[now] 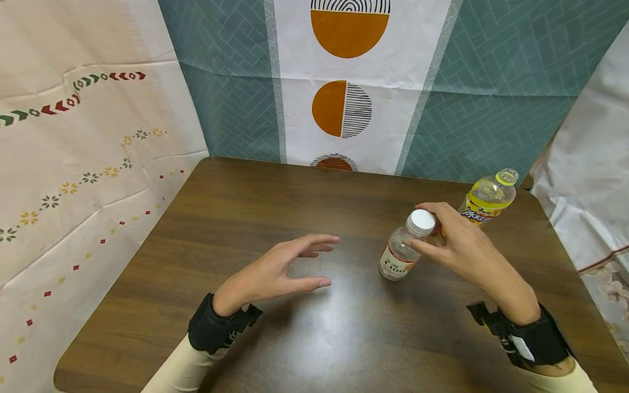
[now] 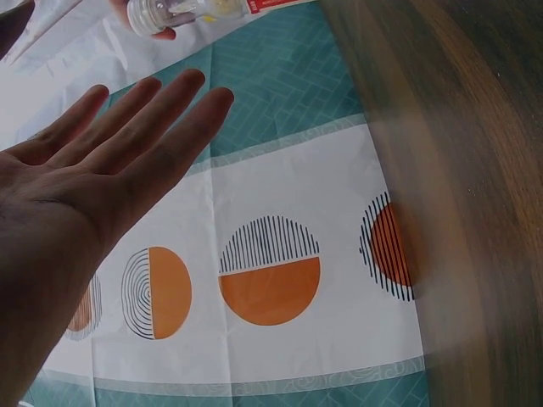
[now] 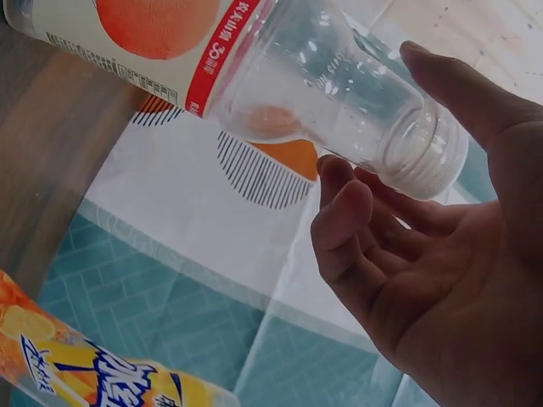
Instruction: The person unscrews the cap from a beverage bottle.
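A clear plastic bottle [image 1: 399,252] with a white cap [image 1: 421,221] and a cream and red label stands upright on the wooden table. My right hand [image 1: 467,248] is around the bottle's neck, thumb on one side and bent fingers on the other. In the right wrist view, a gap shows between the thumb [image 3: 458,89] and the bottle [image 3: 288,93]; whether the fingertips touch the neck is hard to tell. My left hand [image 1: 277,270] hovers over the table left of the bottle, fingers extended and thumb apart, holding nothing; its spread fingers [image 2: 161,127] show in the left wrist view.
Behind my right hand, a clear bottle with a yellow label [image 1: 484,199] stands near the table's back right corner. The brown table [image 1: 221,207] meets a teal and white patterned cloth [image 1: 236,98] at its back edge. Pale cloths hang at both sides.
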Available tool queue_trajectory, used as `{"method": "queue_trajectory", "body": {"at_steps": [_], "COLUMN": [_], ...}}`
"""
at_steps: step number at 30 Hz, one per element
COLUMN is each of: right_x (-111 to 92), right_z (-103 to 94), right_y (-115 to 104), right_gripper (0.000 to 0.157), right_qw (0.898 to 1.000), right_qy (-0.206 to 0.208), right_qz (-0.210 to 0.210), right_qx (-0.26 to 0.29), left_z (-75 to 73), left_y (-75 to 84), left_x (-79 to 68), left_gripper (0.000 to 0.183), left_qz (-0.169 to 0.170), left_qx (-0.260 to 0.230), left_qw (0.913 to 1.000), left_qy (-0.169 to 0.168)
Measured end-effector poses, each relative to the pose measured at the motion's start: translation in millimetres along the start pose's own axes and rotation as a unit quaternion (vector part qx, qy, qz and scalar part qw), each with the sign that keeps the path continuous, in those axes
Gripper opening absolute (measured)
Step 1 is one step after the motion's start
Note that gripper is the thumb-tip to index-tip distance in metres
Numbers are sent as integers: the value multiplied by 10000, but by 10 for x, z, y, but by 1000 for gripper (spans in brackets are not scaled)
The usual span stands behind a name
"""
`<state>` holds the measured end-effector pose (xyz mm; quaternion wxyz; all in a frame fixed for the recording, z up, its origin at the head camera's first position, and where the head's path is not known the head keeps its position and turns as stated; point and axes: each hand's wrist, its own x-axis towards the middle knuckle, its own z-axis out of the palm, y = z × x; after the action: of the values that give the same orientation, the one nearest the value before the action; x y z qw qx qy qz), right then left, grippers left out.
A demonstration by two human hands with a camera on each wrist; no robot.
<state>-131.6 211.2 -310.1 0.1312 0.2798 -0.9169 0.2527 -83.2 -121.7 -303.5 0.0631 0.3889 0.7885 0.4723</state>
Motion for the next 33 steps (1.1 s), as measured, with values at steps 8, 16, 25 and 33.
{"method": "queue_trajectory", "body": {"at_steps": [8, 16, 25, 33], "right_x": [24, 29, 4, -18], "right_z": [51, -23, -132, -228], "right_y": [40, -6, -169, -381], "right_gripper": [46, 46, 49, 52], "right_qw": [9995, 9995, 9991, 9968], "right_qy": [8, 141, 296, 318], "right_qz": [192, 161, -244, -601], "right_qx": [244, 229, 169, 413], "left_z": [11, 6, 10, 26], "left_y": [-17, -2, -34, -23], "left_x": [20, 32, 35, 32], "left_gripper": [59, 59, 61, 62], "left_qz": [89, 93, 190, 206], "left_qx": [-156, -148, 47, 129], "left_qw": [9998, 9998, 9998, 9997], "left_qy": [-6, -12, -53, -29]}}
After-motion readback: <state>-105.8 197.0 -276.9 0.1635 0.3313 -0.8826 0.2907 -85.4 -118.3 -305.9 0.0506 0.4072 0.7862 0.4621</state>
